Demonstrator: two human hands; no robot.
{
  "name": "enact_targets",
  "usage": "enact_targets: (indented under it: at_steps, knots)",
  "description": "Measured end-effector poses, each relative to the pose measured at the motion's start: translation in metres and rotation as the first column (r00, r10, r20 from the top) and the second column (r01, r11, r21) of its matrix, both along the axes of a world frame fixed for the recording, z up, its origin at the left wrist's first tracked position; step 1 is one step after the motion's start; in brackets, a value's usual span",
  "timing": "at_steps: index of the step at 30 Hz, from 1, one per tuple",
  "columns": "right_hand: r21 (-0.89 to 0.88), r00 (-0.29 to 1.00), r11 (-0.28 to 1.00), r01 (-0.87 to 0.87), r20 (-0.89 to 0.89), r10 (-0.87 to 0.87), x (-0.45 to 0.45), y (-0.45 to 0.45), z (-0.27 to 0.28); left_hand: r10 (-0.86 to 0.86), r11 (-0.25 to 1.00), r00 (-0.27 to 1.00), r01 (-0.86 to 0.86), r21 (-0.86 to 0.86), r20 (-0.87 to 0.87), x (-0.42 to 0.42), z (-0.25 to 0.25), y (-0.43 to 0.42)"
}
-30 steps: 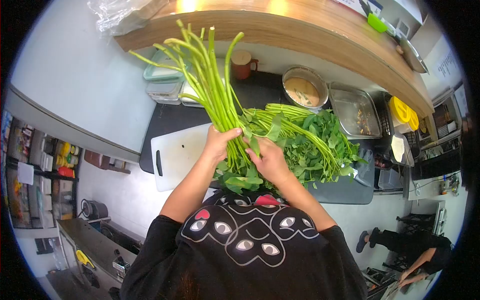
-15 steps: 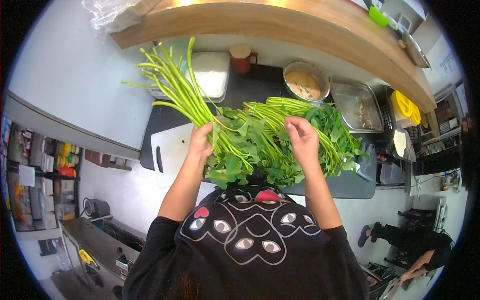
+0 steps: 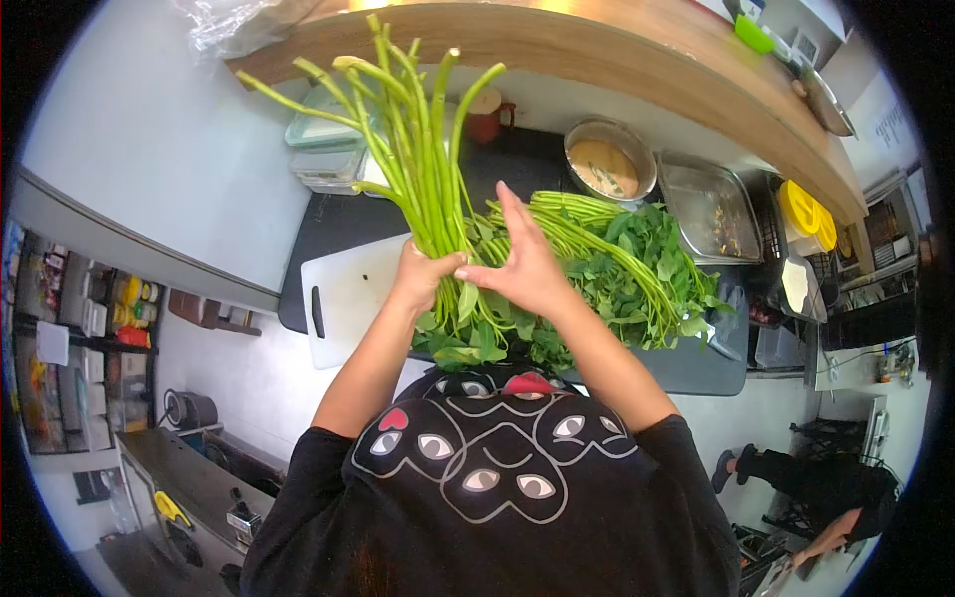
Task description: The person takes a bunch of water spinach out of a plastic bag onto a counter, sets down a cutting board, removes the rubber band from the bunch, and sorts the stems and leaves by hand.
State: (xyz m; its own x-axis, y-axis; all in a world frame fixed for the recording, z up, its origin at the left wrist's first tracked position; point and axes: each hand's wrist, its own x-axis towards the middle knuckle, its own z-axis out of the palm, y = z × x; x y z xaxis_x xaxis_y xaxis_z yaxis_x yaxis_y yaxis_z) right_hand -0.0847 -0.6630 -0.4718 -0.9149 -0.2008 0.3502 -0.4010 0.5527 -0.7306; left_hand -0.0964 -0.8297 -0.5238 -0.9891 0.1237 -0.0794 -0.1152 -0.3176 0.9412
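My left hand [image 3: 426, 276] is wrapped round a bunch of long-stemmed leafy greens [image 3: 418, 169], thick cut stems pointing up and away, leaves hanging below the fist. Close on its right, my right hand [image 3: 527, 264] is open, fingers stretched upward and thumb reaching to the stems by the left hand; whether the thumb presses on them I cannot tell. More leafy greens [image 3: 637, 259] lie heaped on the dark counter to the right, partly behind my right forearm. Left of the bunch lies a white cutting board [image 3: 348, 284] with small dark specks.
Behind the greens stand a red mug [image 3: 484, 124], a metal pot [image 3: 607, 164] of tan liquid and a steel tray [image 3: 708, 209] with scraps. Clear containers [image 3: 328, 164] sit at back left. A wooden shelf [image 3: 597, 50] overhangs the counter. Another person [image 3: 826, 493] is at lower right.
My left hand has lifted the bunch and turned its stems more upright, moving slightly right. My right hand has come leftward from over the heap to the bunch, its fingers straightening.
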Motion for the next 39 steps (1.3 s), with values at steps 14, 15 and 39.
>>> enact_targets:
  at_steps: [14, 15, 39]
  knots:
    - [-0.392, 0.938, 0.92, 0.029, 0.328, 0.11, -0.022, -0.033, -0.072, -0.144, 0.982, 0.987, 0.151, -0.115, 0.072, 0.003, -0.006, -0.024]
    - [-0.447, 0.936, 0.894, 0.031, 0.327, 0.131, -0.019, -0.036, -0.073, -0.154, 0.977, 0.985, 0.164, -0.135, 0.079, 0.004, -0.006, -0.027]
    - [0.234, 0.992, 0.964, 0.126, -0.047, -0.118, -0.084, 0.072, -0.056, -0.085, 0.914, 0.982, 0.145, -0.378, 0.171, 0.04, 0.008, -0.129]
